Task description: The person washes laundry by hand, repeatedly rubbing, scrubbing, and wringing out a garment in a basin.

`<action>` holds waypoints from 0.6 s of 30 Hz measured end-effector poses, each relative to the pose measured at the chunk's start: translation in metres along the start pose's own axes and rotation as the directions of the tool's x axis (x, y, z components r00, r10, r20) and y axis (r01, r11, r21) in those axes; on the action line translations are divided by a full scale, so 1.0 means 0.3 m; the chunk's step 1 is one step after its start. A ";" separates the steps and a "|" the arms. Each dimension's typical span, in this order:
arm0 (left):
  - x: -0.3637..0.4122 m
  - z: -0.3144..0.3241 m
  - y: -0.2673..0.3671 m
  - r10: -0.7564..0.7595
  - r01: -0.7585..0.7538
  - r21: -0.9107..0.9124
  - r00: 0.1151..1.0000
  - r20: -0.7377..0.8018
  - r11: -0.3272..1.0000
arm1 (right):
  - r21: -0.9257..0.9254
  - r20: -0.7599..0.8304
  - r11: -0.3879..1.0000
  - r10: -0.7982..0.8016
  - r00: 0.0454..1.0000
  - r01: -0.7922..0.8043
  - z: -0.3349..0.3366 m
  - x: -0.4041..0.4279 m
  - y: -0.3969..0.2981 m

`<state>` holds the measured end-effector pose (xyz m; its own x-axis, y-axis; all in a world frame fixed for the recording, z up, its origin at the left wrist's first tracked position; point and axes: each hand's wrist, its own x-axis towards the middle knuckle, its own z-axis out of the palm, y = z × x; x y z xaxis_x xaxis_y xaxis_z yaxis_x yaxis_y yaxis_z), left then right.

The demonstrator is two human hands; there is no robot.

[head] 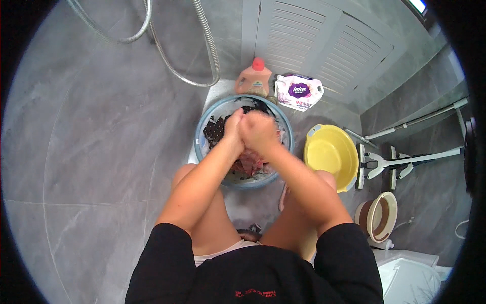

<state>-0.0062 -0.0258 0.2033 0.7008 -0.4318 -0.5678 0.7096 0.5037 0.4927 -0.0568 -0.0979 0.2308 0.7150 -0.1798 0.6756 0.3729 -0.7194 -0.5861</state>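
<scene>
A round blue basin (199, 152) stands on the floor between my knees, with wet-looking laundry in it. Dark cloth with white dots (214, 129) lies at its left side, and reddish cloth (250, 163) is nearer to me. My left hand (234, 131) and my right hand (259, 131) are pressed together above the middle of the basin, fingers curled. The right hand is slightly blurred. Whether any cloth is between them is hidden.
Behind the basin are a pink detergent jug (253, 79) and a white detergent pouch (299, 92). A yellow basin (330, 152), squeegee-type mops (402, 161) and a brown-and-cream bucket (376, 217) stand right. A metal shower hose (212, 49) hangs behind, left of the louvered doors (296, 34).
</scene>
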 end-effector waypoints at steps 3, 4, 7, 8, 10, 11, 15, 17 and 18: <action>-0.101 0.097 -0.073 0.154 -0.169 0.243 0.985 0.081 0.955 | -0.117 -0.009 0.897 0.427 0.904 -0.425 -0.063 0.067 0.132; -0.088 0.089 -0.059 0.124 -0.130 0.178 0.991 0.044 0.976 | -0.104 -0.023 0.906 0.410 0.912 -0.410 -0.054 0.057 0.124; -0.011 -0.013 0.032 0.140 -0.136 0.143 0.990 -0.023 0.980 | -0.038 0.068 0.983 0.181 0.981 -0.178 -0.006 0.008 -0.033; 0.068 -0.069 0.072 0.206 -0.210 0.130 0.977 0.046 0.969 | 0.009 0.117 0.999 0.043 0.992 -0.045 0.012 -0.035 -0.108; 0.134 -0.170 0.107 0.118 -0.228 0.117 0.803 0.584 0.967 | 0.063 0.154 0.994 -0.095 0.983 0.086 0.021 -0.052 -0.138; 0.122 -0.142 0.071 0.056 -0.130 0.210 0.943 0.327 0.969 | 0.028 0.066 1.000 0.002 0.998 -0.004 0.017 -0.038 -0.094; -0.079 0.071 -0.049 0.152 -0.183 0.186 0.974 0.168 0.965 | -0.034 0.021 0.818 0.575 0.818 -0.575 -0.080 0.069 0.114; -0.074 0.056 -0.016 0.102 -0.119 0.136 0.987 0.127 0.984 | -0.027 -0.017 0.862 0.505 0.863 -0.506 -0.057 0.053 0.081; -0.062 0.022 0.014 0.096 -0.118 0.150 0.985 0.143 0.982 | -0.028 -0.049 0.905 0.423 0.905 -0.425 -0.048 0.049 0.036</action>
<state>-0.0156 -0.0205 0.2201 0.7690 -0.4841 -0.4174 0.6251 0.4333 0.6492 -0.0508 -0.1179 0.2406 0.7760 -0.4996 0.3849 0.0174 -0.5931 -0.8050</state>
